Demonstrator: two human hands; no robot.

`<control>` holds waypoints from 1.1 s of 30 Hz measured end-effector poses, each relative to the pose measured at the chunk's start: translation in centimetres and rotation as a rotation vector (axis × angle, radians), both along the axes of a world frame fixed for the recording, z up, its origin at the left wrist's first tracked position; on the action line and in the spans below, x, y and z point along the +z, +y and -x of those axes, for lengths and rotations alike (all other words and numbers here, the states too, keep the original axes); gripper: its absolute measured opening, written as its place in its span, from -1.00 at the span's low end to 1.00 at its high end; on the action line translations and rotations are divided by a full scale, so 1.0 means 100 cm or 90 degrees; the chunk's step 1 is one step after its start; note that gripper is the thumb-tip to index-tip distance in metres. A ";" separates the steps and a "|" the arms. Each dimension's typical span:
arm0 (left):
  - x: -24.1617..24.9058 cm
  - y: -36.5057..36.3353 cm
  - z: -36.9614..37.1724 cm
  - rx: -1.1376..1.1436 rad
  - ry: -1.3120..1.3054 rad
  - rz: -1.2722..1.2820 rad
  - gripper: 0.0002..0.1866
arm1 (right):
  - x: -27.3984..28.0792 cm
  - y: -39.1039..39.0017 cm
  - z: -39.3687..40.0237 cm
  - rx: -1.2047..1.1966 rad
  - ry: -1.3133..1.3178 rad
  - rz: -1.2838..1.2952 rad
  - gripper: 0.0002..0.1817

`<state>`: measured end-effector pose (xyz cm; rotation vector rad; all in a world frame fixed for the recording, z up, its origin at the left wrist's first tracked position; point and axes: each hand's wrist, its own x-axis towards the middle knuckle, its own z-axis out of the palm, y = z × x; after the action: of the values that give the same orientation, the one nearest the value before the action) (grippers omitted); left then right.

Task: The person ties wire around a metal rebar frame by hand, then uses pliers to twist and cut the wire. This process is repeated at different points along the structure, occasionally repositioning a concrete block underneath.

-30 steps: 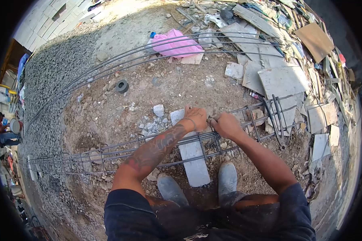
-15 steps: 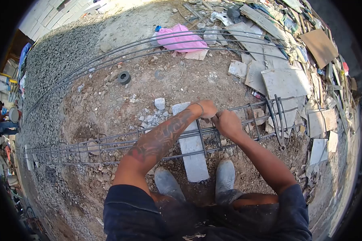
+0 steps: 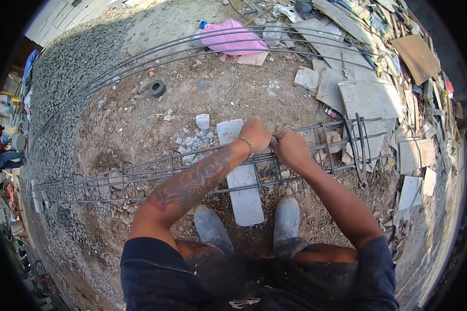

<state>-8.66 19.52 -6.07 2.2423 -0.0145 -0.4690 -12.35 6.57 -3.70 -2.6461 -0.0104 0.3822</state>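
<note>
No legible text, labels, brands, nos. or signs anywhere in view. Dark tattoo on the person's left forearm point(image 3: 192, 181) shows patterns only, no readable letters. White print at the hem of the dark blue shirt point(image 3: 244, 301) is too small and cut off to read. Scattered grey boards and scrap sheets point(image 3: 368, 98) carry no markings that can be made out.

Dark grey steel cage point(image 3: 140, 176); pale grey block point(image 3: 242, 186) under it. Pink cloth point(image 3: 227, 37) at twelve o'clock. Dark tattoo pattern on left forearm point(image 3: 192, 184). Grey shoes point(image 3: 213, 228). Reddish-brown dirt point(image 3: 140, 129).
</note>
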 end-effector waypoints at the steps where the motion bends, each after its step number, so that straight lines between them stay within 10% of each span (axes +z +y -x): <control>1: -0.003 0.002 0.009 -0.001 0.002 -0.002 -0.66 | 0.000 0.000 0.001 0.002 -0.007 0.004 -0.58; 7: -0.023 0.010 0.009 0.084 -0.090 0.139 -0.65 | -0.004 0.000 0.001 0.010 -0.002 0.013 -0.64; 13: 0.006 0.008 -0.006 -0.001 0.156 0.067 -0.69 | 0.000 0.003 0.004 0.002 0.003 0.027 -0.63; 33: -0.005 0.006 0.020 0.081 -0.137 0.185 -0.81 | 0.000 0.009 0.003 0.018 -0.052 0.080 -0.64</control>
<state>-10.68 20.13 -6.54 1.9824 -0.0495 -0.1437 -12.67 7.44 -3.71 -2.7866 -0.0519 0.2917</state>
